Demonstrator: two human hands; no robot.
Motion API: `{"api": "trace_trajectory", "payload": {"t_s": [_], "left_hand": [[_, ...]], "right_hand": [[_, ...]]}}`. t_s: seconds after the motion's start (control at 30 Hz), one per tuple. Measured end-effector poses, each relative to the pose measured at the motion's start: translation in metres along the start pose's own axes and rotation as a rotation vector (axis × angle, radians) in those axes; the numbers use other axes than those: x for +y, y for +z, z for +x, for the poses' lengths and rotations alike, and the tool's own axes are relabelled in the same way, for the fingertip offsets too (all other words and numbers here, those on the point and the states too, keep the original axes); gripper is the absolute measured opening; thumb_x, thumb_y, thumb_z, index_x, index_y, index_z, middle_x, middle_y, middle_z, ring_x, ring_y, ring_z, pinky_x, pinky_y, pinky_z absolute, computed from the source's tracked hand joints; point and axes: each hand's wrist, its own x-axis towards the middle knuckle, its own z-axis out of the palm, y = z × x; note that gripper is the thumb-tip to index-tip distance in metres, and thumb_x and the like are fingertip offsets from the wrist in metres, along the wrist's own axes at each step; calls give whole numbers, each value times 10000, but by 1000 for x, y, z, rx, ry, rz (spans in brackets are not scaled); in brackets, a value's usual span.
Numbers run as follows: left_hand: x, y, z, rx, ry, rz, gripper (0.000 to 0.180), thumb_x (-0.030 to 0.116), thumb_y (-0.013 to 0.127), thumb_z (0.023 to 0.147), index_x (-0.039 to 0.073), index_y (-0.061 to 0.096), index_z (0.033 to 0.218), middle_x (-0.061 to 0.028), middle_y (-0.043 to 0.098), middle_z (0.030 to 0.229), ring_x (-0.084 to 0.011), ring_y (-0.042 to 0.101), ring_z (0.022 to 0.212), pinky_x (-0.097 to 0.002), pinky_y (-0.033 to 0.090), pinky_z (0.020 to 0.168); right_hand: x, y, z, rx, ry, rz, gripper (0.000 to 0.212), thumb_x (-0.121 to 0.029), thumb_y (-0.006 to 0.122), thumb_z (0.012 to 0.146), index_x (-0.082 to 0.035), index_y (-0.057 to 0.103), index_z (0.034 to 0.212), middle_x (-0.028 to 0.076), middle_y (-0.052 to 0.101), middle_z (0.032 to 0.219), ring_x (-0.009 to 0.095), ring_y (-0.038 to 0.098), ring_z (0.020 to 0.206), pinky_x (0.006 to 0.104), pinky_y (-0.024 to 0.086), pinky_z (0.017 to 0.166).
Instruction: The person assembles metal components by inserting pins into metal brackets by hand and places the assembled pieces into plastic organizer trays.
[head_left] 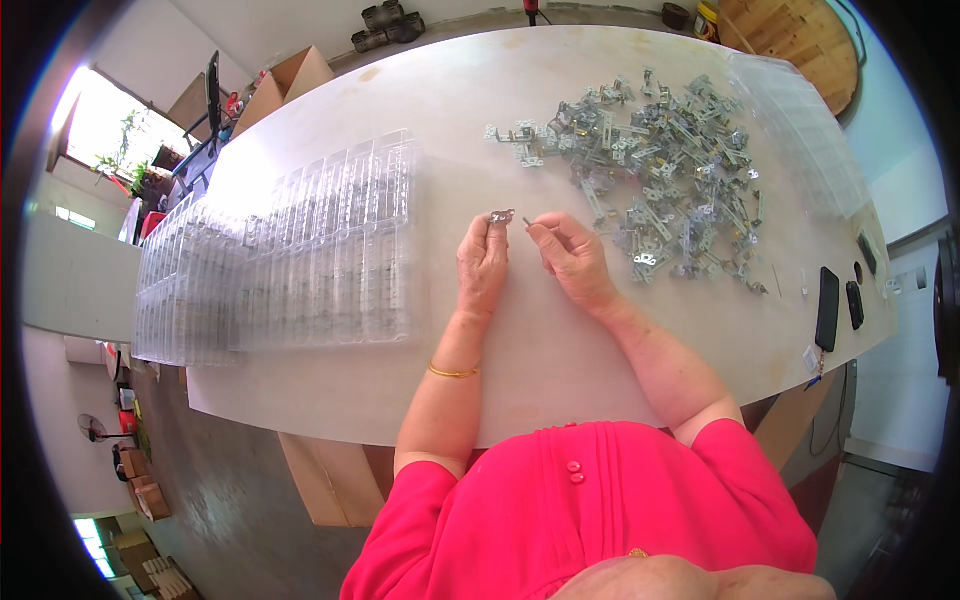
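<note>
Over the middle of the table, my left hand (484,262) pinches a small metal bracket (502,216) that sticks out past the fingertips. It is silvery, flat and has holes. Close by on its right, my right hand (572,258) is closed, thumb against fingers, on a thin short metal piece (527,221), too small to name further. The two pieces are slightly apart. A large heap of similar metal brackets (665,180) spreads over the table to the right of and beyond my hands.
Clear plastic compartment trays (330,235), stacked and filled with parts, stand on the left of the pale table (480,390). More clear trays (805,135) lie at the far right. A black phone-shaped case (827,308) and a smaller black item (855,304) lie near the right edge.
</note>
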Motion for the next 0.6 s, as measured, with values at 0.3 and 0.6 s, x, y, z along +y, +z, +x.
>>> {"api": "trace_trajectory", "payload": {"t_s": [0.3, 0.6], "left_hand": [[-1, 5, 1, 147, 386, 371, 164, 131, 536, 1017, -3, 627, 1042, -79, 592, 810, -189, 561, 721, -322, 465, 645], [1, 6, 0, 181, 437, 553, 89, 86, 567, 968, 14, 613, 994, -148, 621, 858, -340, 614, 761, -419, 497, 653]], "right_hand": [[-2, 4, -1, 18, -30, -55, 132, -194, 639, 983, -62, 644, 994, -59, 506, 672, 30, 449, 602, 208, 377, 527], [1, 3, 0, 26, -30, -113, 143, -190, 636, 983, -49, 629, 1007, -51, 520, 669, 40, 455, 599, 218, 386, 534]]}}
